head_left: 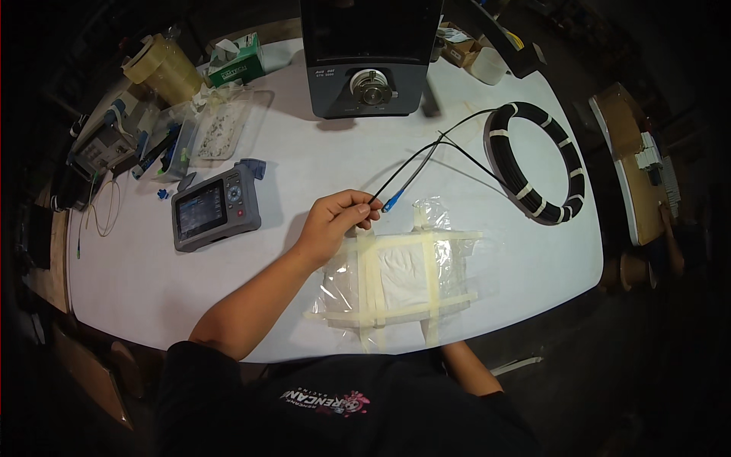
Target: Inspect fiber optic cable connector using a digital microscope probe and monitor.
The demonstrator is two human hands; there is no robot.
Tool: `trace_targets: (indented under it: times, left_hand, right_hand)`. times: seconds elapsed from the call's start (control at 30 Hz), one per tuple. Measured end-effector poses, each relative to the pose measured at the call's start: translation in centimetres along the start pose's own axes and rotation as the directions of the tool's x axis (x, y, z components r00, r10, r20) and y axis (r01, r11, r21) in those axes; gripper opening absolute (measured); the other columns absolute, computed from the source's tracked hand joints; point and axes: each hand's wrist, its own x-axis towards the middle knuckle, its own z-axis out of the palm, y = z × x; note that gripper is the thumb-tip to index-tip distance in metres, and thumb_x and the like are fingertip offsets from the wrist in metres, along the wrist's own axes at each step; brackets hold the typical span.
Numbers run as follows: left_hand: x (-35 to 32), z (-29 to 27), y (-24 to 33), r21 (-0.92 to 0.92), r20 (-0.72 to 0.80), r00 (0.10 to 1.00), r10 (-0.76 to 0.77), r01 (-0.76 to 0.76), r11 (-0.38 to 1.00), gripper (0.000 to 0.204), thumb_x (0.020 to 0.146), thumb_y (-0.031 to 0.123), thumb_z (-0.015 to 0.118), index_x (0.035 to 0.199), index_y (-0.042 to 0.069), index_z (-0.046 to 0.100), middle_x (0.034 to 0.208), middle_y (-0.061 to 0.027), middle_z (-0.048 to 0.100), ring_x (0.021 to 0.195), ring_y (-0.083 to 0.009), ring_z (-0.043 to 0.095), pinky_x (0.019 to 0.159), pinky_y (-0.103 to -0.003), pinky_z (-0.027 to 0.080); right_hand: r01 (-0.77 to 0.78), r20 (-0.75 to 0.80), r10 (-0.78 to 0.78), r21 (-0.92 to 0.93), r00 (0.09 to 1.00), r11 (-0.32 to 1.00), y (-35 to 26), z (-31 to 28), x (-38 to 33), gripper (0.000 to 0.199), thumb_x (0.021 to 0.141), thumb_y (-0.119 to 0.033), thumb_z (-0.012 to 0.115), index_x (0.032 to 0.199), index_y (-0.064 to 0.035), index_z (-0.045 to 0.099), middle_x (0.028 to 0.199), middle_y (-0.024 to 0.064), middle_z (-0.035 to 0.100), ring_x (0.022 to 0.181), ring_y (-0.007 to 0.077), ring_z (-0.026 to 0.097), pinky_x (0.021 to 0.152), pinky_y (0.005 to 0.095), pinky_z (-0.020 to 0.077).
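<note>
My left hand (pixel 340 219) is closed above the table, pinching a thin black cable (pixel 407 164) between thumb and fingers. Just right of the fingertips is a blue connector (pixel 391 203) on another stretch of cable; whether it touches the hand I cannot tell. Both stretches cross and run back to a black cable coil (pixel 572 156), bound with several white ties, on the right of the table. Below the hand lies a white cloth pad (pixel 403 274) under clear plastic, fixed with strips of cream tape. My right forearm (pixel 470 369) passes beneath the table's front edge, which hides the hand.
A grey handheld device with a screen (pixel 201 209) lies left of the hand. A dark machine with a round metal fitting (pixel 371 87) stands at the back. Clear plastic bins (pixel 183 145), tape rolls (pixel 161 68) and a green tissue box (pixel 237 62) crowd the back left.
</note>
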Motion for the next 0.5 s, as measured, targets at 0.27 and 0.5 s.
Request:
trace_targets:
  times: [0.27, 0.5]
  left_hand:
    - [0.8, -1.6, 0.6, -0.079, 0.193, 0.974, -0.115, 0.132, 0.988, 0.024, 0.101, 0.009, 0.066, 0.12, -0.003, 0.073, 0.109, -0.011, 0.073, 0.1, -0.0163, 0.066, 0.094, -0.032, 0.053]
    - [1.5, -2.8, -0.6, -0.189, 0.335, 0.941, 0.051, 0.014, 0.982, 0.025, 0.095, 0.019, 0.079, 0.112, 0.001, 0.078, 0.124, -0.0156, 0.069, 0.115, -0.0221, 0.066, 0.102, -0.037, 0.053]
  right_hand:
    - [-0.304, 0.71, 0.056, 0.227, 0.702, 0.925, -8.3, -13.9, 0.5, 0.036, 0.093, -0.018, 0.074, 0.124, -0.0001, 0.07, 0.113, 0.0217, 0.075, 0.109, 0.0372, 0.072, 0.096, 0.0433, 0.0558]
    - [-0.06, 0.131, -0.033, 0.646, 0.991, 0.761, -11.9, -16.6, 11.5, 0.02, 0.091, -0.008, 0.077, 0.105, 0.0051, 0.071, 0.097, 0.011, 0.075, 0.09, 0.0154, 0.071, 0.084, 0.0288, 0.0551]
